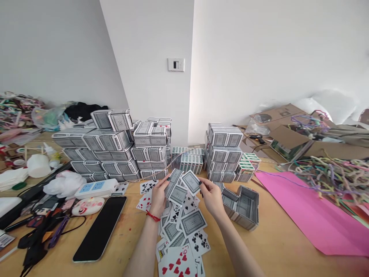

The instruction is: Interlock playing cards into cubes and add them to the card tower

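Several grey-backed playing cards [175,184] are gripped in my left hand [160,197], which has a red string at the wrist. Between the fingertips of my right hand [211,195] is a single playing card [190,182], tilted and back side up, close beside the left hand's cards. Below both hands lies a loose pile of playing cards [193,222], some face up and some face down. An open box made of cards [245,209] stands right of my right hand. A few face-up cards [145,201] lie left of my left hand.
Stacked card-covered blocks [109,140] rise at the back left, with another stack [225,144] at the back right. A black phone [99,231], a power strip [96,188] and a glue gun [34,238] lie left. Pink paper [314,215] and coloured pipe cleaners [328,177] cover the right.
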Available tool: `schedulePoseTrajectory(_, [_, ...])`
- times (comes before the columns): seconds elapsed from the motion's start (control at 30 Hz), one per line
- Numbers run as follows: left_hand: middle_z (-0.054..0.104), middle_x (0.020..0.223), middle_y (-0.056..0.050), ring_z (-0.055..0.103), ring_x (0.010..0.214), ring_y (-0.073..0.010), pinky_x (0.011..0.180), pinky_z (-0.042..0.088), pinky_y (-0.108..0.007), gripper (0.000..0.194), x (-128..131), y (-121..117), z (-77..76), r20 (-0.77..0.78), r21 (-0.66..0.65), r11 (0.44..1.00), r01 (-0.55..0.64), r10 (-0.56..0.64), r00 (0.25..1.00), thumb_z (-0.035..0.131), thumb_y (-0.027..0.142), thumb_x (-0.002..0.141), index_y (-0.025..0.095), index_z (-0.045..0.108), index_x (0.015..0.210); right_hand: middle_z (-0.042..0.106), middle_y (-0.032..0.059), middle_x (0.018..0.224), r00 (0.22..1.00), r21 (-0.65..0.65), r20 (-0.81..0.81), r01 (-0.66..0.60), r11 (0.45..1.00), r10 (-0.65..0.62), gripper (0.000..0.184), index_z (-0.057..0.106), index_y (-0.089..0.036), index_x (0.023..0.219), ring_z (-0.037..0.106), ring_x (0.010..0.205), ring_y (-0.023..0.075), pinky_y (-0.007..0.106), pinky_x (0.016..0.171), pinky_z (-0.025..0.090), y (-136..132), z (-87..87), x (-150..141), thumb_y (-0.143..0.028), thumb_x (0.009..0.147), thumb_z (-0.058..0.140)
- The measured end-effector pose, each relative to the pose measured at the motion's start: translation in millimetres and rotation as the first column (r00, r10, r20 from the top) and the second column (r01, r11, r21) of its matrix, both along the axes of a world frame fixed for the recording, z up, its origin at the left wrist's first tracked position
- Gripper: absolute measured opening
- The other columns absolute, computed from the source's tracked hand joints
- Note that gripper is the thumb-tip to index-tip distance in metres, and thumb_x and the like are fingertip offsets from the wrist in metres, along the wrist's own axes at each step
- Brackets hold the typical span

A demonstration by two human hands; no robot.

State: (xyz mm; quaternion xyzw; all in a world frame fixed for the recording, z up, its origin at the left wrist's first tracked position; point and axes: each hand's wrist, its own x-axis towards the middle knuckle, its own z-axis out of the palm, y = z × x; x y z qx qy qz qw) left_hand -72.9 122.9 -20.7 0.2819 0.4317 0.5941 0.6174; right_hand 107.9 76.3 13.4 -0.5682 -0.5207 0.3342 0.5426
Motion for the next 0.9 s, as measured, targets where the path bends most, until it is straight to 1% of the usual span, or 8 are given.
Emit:
schedulePoseTrajectory(0.17, [0.066, 0.103, -0.008, 0.065, 0.077, -0.0194, 0.068, 0.05, -0.03, 0.033, -0.3, 0.5, -1.4, -0.032, -0.003, 1.0, 0.007, -0.007, 0.999, 0.057, 0.018, 0.07, 0.019, 0.065, 0.102, 0.058, 0.0033, 0.057, 0.999, -0.039, -0.007, -0.052, 0.998, 0.051, 0.04, 0.066, -0.012, 0.099, 0.044, 0.045, 0.0129, 0.023, 0.043, 0.033, 0.6, -4.0, 0.7, -0.034, 0.073, 0.044])
schedulePoseTrajectory(0.27, [0.065, 0.106, -0.008, 0.063, 0.088, -0.0216, 0.073, 0.048, -0.031, 0.034, 0.0, 1.9, -5.2, -0.078, 0.025, 1.0, 0.016, -0.014, 0.997, 0.059, 0.019, 0.068, 0.019, 0.065, 0.101, 0.06, 0.0034, 0.058, 0.997, -0.053, -0.004, -0.078, 0.996, 0.078, 0.038, 0.066, -0.013, 0.098, 0.046, 0.046, 0.0136, 0.024, 0.044, 0.034, 1.9, -7.6, -0.6, -0.032, 0.072, 0.044])
schedulePoseTrajectory(0.37, [0.064, 0.108, -0.008, 0.059, 0.098, -0.023, 0.081, 0.045, -0.032, 0.033, 0.9, 3.7, -9.4, -0.126, 0.067, 0.998, -0.004, 0.012, 0.992, 0.06, 0.02, 0.066, 0.018, 0.066, 0.098, 0.062, 0.0033, 0.061, 0.997, -0.073, -0.001, -0.081, 0.994, 0.082, 0.036, 0.068, -0.015, 0.094, 0.048, 0.047, 0.0141, 0.024, 0.044, 0.035, 4.1, -11.0, -0.9, -0.029, 0.07, 0.045])
schedulePoseTrajectory(0.43, [0.063, 0.11, -0.008, 0.057, 0.102, -0.0235, 0.085, 0.043, -0.034, 0.032, 1.3, 4.3, -10.9, -0.146, 0.084, 0.996, -0.008, 0.021, 0.989, 0.06, 0.02, 0.065, 0.018, 0.067, 0.096, 0.063, 0.0029, 0.062, 0.996, -0.097, 0.001, -0.09, 0.991, 0.091, 0.036, 0.068, -0.015, 0.094, 0.048, 0.048, 0.0144, 0.024, 0.044, 0.036, 5.7, -12.1, 0.0, -0.028, 0.069, 0.045])
schedulePoseTrajectory(0.57, [0.063, 0.11, -0.008, 0.056, 0.104, -0.0238, 0.088, 0.041, -0.035, 0.031, 0.8, 4.1, -10.8, -0.183, 0.102, 0.995, -0.003, 0.021, 0.983, 0.06, 0.02, 0.065, 0.019, 0.067, 0.095, 0.065, 0.0019, 0.066, 0.991, -0.136, 0.003, -0.135, 0.981, 0.137, 0.037, 0.068, -0.017, 0.095, 0.051, 0.051, 0.0151, 0.025, 0.045, 0.038, 7.4, -11.7, 2.4, -0.025, 0.068, 0.044])
schedulePoseTrajectory(0.67, [0.063, 0.11, -0.008, 0.056, 0.104, -0.0242, 0.088, 0.041, -0.036, 0.031, -0.7, 4.1, -10.9, -0.202, 0.102, 0.995, -0.002, 0.023, 0.979, 0.06, 0.021, 0.065, 0.019, 0.068, 0.095, 0.066, 0.0021, 0.07, 0.986, -0.127, 0.02, -0.161, 0.979, 0.165, 0.037, 0.069, -0.018, 0.093, 0.053, 0.055, 0.016, 0.026, 0.049, 0.041, 7.4, -11.2, 3.7, -0.023, 0.067, 0.043])
schedulePoseTrajectory(0.8, [0.064, 0.109, -0.008, 0.056, 0.103, -0.0251, 0.088, 0.041, -0.036, 0.033, -3.0, 5.5, -14.0, -0.238, 0.103, 0.995, 0.02, 0.006, 0.971, 0.06, 0.022, 0.064, 0.018, 0.068, 0.096, 0.068, 0.0022, 0.07, 0.982, -0.132, 0.063, -0.171, 0.976, 0.18, 0.037, 0.07, -0.019, 0.091, 0.056, 0.057, 0.0176, 0.028, 0.052, 0.042, 7.3, -11.9, 5.1, -0.02, 0.067, 0.042])
schedulePoseTrajectory(0.9, [0.064, 0.109, -0.009, 0.056, 0.104, -0.0257, 0.089, 0.04, -0.037, 0.034, -4.1, 6.3, -15.8, -0.265, 0.112, 0.993, 0.024, 0.006, 0.964, 0.061, 0.023, 0.064, 0.017, 0.068, 0.096, 0.069, 0.0025, 0.075, 0.974, -0.119, 0.084, -0.199, 0.973, 0.21, 0.037, 0.07, -0.02, 0.092, 0.059, 0.063, 0.0191, 0.029, 0.059, 0.044, 7.9, -12.5, 6.4, -0.018, 0.068, 0.042])
